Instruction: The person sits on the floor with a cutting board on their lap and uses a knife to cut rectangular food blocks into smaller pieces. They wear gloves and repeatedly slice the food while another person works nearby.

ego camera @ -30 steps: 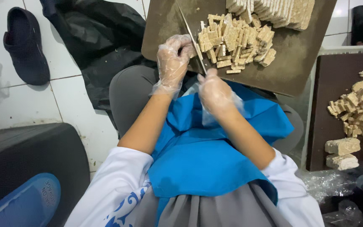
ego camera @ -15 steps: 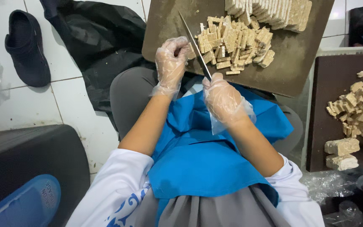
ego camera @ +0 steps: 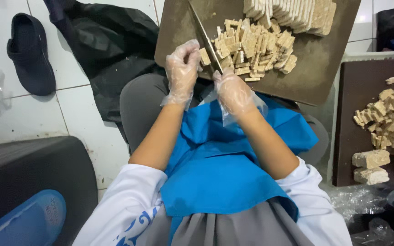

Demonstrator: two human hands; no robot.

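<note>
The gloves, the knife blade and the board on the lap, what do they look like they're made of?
Gloves on the left hand and right hand: thin clear plastic film, crinkled and loose at the wrists. Knife blade: looks like metal, thin, grey, dull sheen. Cutting board: brown, matte, flat; wood or plastic, cannot tell.

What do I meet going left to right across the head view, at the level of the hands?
Dark shoe → black plastic bag → left hand → knife → right hand → pile of cut tan pieces → second pile on the dark tray.
</note>
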